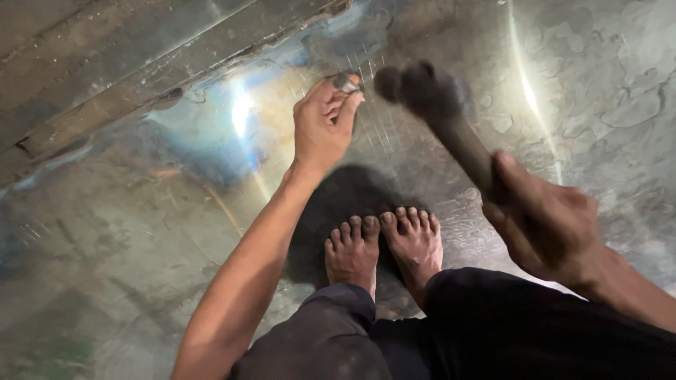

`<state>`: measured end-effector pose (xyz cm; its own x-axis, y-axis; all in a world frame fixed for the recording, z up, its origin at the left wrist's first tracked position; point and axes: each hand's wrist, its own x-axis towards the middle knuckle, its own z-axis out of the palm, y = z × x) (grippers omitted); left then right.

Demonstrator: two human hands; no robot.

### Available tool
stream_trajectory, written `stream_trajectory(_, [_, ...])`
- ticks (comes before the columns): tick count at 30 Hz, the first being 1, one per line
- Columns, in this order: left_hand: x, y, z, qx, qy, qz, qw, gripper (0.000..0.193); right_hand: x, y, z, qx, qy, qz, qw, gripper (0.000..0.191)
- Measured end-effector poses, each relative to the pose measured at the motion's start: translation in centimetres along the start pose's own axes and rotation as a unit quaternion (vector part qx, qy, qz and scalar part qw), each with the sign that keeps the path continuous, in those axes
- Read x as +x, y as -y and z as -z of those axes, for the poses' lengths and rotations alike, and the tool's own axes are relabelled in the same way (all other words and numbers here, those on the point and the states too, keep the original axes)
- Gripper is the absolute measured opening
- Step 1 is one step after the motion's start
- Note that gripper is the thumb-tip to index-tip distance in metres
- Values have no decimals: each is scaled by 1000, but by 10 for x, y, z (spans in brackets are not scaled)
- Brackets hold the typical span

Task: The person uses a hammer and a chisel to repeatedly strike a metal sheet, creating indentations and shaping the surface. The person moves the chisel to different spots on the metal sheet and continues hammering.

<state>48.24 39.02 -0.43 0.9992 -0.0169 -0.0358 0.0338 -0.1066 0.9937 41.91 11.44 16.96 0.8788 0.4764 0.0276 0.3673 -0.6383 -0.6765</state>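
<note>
Nearest to me are the dark trousers (493, 338) over bent knees, and just beyond them 2 bare feet (384, 246) planted side by side on the metal sheet (105, 232), toes pointing away from me. On my right, the right hand (553, 225) has its fingers wrapped tight around the wooden handle of a hammer (451, 119); the handle slants up and to the left, and its dark head is blurred, raised above the sheet. Further out, my left arm stretches forward and the left hand (324, 127) pinches a small metal punch (345, 83) between thumb and fingertips, its top end showing just left of the hammer head. I cannot tell whether the punch tip touches the sheet. Beyond that, a raised seam (176, 70) runs diagonally across the metal, with a bright glare beside it.
</note>
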Motion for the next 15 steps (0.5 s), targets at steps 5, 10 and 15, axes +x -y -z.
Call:
stream_trajectory(5, [-3, -2, 1, 88, 25, -73, 993, 25, 24, -5, -18, -14, 90, -49, 995, 65])
stream_trajectory(10, [4, 14, 18, -232, -174, 83, 953, 8, 25, -3, -16, -11, 68, -222, 973, 63])
stream_trajectory(15, [-4, 18, 16, -217, -111, 126, 962, 10, 24, 1, -11, -13, 38, -181, 983, 59])
